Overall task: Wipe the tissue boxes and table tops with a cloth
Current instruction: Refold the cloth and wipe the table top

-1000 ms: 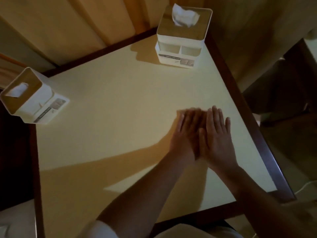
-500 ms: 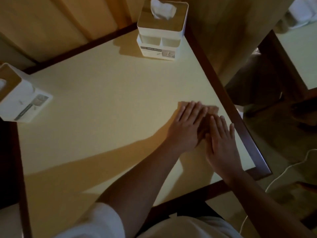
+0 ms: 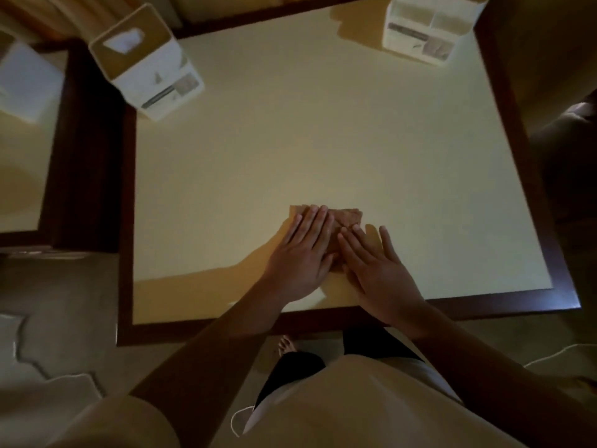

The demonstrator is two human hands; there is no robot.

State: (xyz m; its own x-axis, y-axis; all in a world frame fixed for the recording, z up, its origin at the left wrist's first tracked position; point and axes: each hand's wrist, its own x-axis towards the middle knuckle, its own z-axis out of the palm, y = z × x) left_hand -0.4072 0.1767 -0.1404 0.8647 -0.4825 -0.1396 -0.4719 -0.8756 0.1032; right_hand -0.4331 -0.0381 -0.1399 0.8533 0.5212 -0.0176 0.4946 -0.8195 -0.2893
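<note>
Right now we have both hands flat on a folded brownish cloth [image 3: 348, 216] that lies on the cream table top [image 3: 290, 134], toward the near edge and a little right of the middle. Our left hand [image 3: 298, 260] rests on the left part of the cloth, fingers [image 3: 318, 218] straight and close together, their tips reaching almost to its far edge. Our right hand [image 3: 381, 273] lies just beside it, touching it along the inner side, fingers straight and slightly spread. Some of them are on the cloth, and the outermost lies on the bare table surface. Neither hand curls around the cloth; both simply press down on it with open palms. Only the far strip of the cloth shows beyond our fingertips. A dark wooden border frames the table top all round. At the far left corner stands a white tissue box [image 3: 151, 76] with a tan lid and a tissue [image 3: 124, 40] showing in its slot. At the far right corner stands a second white tissue box [image 3: 423, 33], its top cut off by the frame. Both boxes are well apart from the cloth. To the left stands a neighbouring table [image 3: 19, 163], blurred. Below the near edge we see one bare foot [image 3: 286, 345] on the floor and a thin white cord [image 3: 237, 418].
</note>
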